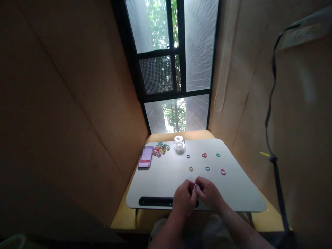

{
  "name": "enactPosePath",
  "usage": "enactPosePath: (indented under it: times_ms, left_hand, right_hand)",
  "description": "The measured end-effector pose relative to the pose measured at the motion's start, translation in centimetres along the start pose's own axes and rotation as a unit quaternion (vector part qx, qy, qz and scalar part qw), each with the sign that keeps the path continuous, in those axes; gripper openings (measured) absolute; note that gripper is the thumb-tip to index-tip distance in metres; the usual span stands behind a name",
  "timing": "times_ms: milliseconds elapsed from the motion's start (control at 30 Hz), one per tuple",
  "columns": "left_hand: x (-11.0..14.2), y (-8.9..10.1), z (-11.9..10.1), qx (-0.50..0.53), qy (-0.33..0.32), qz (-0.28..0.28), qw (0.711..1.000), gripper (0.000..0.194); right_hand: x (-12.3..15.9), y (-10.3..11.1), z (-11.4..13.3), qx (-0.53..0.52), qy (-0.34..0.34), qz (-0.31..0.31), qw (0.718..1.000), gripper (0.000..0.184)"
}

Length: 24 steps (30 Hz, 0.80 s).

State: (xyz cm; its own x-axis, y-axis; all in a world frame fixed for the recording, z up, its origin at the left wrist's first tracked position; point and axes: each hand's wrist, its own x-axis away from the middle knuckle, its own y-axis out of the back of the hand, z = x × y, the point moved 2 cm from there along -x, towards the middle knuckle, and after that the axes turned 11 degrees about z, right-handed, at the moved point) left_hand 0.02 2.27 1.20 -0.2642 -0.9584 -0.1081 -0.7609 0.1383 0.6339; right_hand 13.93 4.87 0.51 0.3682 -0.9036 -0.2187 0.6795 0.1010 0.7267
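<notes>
Object (195,186), tiny, pale bluish, mostly hidden, between left hand (185,197) and right hand (209,193)

A small, pale, bluish-white object (195,186) sits pinched between left hand (184,196) and right hand (208,192), near and slightly right of centre, mostly hidden, its shape unclear.

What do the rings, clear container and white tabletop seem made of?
Rings: perhaps rubber or fabric, fairly matte, thin coloured loops; too small to settle. Container: plastic or glass; glossy, see-through, with bright highlights. Tabletop: perhaps laminate; smooth, faint sheen, even colour.
</notes>
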Motion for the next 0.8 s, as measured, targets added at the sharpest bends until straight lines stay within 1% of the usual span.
enactPosePath:
  times_ms: [400,800]
  left_hand:
    - [-0.9,0.3,0.2,-0.012,0.009,0.013,1.000,0.010]
    - [-0.6,0.1,0.2,-0.004,0.008,0.009,1.000,0.007]
  right_hand:
    - [-1.0,-0.4,-1.2,-0.007,-0.016,0.024,1.000,0.011]
    - [-0.6,-0.1,-0.6,-0.017,-0.004,0.005,1.000,0.012]
